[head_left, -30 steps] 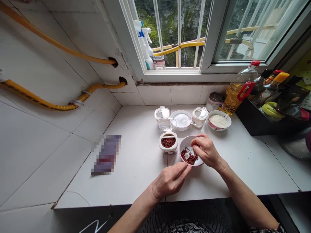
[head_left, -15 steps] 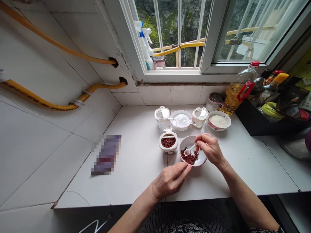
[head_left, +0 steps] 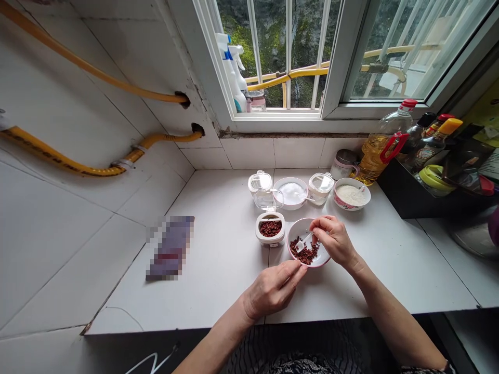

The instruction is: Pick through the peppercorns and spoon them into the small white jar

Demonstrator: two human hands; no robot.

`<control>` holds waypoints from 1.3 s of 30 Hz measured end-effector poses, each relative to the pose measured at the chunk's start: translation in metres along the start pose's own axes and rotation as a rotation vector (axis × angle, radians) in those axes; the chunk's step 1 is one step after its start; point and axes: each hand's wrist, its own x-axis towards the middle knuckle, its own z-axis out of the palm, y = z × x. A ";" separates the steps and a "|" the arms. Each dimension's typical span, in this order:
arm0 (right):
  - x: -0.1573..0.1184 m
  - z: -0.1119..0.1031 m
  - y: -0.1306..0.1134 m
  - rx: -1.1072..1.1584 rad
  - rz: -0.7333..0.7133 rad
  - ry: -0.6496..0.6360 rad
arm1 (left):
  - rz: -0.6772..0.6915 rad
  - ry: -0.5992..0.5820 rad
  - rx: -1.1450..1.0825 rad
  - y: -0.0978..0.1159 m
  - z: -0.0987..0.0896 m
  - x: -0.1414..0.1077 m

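Your right hand has its fingers clenched on the small white spoon, scoop end down at the dark red grains. Your left hand pinches the near rim of the bowl containing them. Bowl's on the table, just right of the open jar.

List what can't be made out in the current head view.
Spoon: head view, handle end hidden by the right hand.
Bowl: head view, right rim partly behind that hand.
Pixelated thing: head view, details lost to blocky blurring.
Purple thing: head view, cut off by the right edge.
Yellow-capped bottle: head view, label too small to read.
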 end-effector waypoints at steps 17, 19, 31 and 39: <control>0.008 -0.006 -0.010 0.484 0.209 0.066 | -0.006 0.002 -0.003 0.000 -0.001 0.002; 0.008 -0.002 -0.017 0.487 0.145 0.119 | -0.004 0.005 -0.002 0.000 -0.001 0.002; 0.003 0.005 -0.027 -0.091 -0.493 0.250 | -0.006 0.015 -0.008 0.000 -0.001 0.004; 0.003 -0.002 -0.001 -0.205 -0.278 0.085 | -0.016 -0.010 -0.008 0.000 -0.001 0.002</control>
